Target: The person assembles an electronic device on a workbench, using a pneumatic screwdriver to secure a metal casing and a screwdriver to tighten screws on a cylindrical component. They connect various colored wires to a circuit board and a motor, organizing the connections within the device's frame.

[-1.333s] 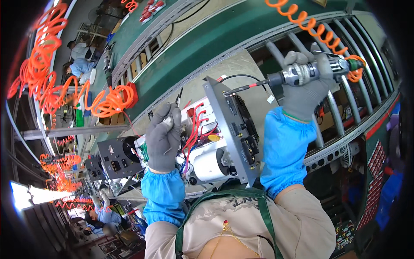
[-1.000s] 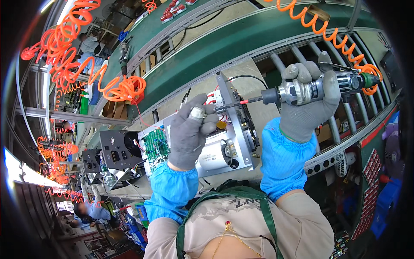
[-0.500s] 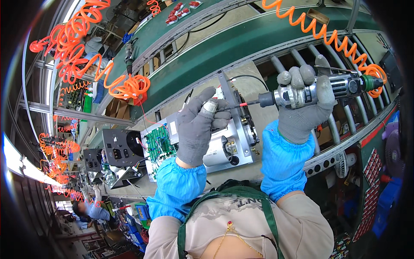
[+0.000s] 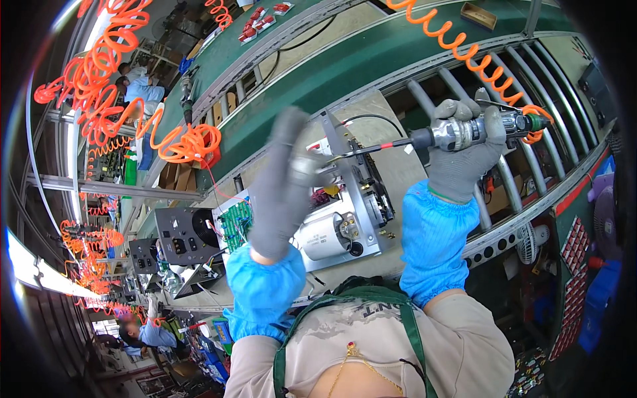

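Observation:
My right hand [image 4: 468, 162], in a grey glove, is wrapped round a silver power screwdriver [image 4: 456, 136] held level. Its long bit [image 4: 375, 147], with a red band, points left over the metal panel of an open electrical unit. My gloved left hand [image 4: 279, 189] is smeared by motion near the bit's tip, left of the panel; its fingers cannot be made out clearly. Below the bit, a white cylinder [image 4: 322, 240] with brass terminals lies inside the unit. A green circuit board [image 4: 234, 219] shows left of my left wrist.
Black boxed units [image 4: 186, 235] stand along the bench at left. Metal rollers [image 4: 507, 176] run at right, and a green conveyor belt [image 4: 298, 126] passes behind. Orange coiled hoses [image 4: 192, 142] hang at left and upper right. A person in light blue [image 4: 156, 331] is far left.
My left hand has drawn up and left from the bit's tip, uncovering more of the unit's inside. The screwdriver stays in my right hand, shifted slightly left and upward in view.

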`<state>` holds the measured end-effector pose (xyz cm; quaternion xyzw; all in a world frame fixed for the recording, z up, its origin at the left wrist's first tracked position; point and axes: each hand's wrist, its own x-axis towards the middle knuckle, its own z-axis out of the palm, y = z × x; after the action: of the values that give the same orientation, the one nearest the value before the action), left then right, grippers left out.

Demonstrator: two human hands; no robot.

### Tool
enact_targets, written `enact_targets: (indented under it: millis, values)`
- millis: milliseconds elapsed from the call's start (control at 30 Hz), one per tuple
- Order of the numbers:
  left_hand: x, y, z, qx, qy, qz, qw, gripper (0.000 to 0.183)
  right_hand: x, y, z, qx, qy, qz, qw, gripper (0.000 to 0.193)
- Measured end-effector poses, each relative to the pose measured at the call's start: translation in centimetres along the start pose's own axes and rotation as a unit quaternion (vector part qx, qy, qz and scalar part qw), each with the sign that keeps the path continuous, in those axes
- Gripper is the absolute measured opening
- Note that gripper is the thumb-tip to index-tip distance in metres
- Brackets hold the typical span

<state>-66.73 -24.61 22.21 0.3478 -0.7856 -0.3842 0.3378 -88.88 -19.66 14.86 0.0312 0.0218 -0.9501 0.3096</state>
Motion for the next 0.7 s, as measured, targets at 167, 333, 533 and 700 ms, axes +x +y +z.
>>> enact_targets:
  millis: [167, 333, 533, 700]
  values:
    - [0.8, -6.1, -4.2, 0.072, -0.101, -0.126, 0.984, 0.061, 1.6, -1.8, -3.1, -0.136, 0.098, -0.031, 0.985, 0.031]
    - [1.1, -7.3, -3.7, -0.041, -0.223, -0.174, 0.958, 0.075, 1.0, -0.8, -5.9, -0.135, 0.165, 0.004, 0.977, 0.030]
    - [1.1, -8.3, -2.6, 0.047, -0.214, -0.091, 0.971, 0.082, 1.0, 0.4, -7.0, -0.124, 0.142, 0.023, 0.982, 0.031]
    - [1.2, -9.8, -2.2, -0.102, -0.221, -0.111, 0.963, 0.083, 2.0, 1.0, -6.8, -0.117, 0.166, 0.043, 0.978, 0.028]
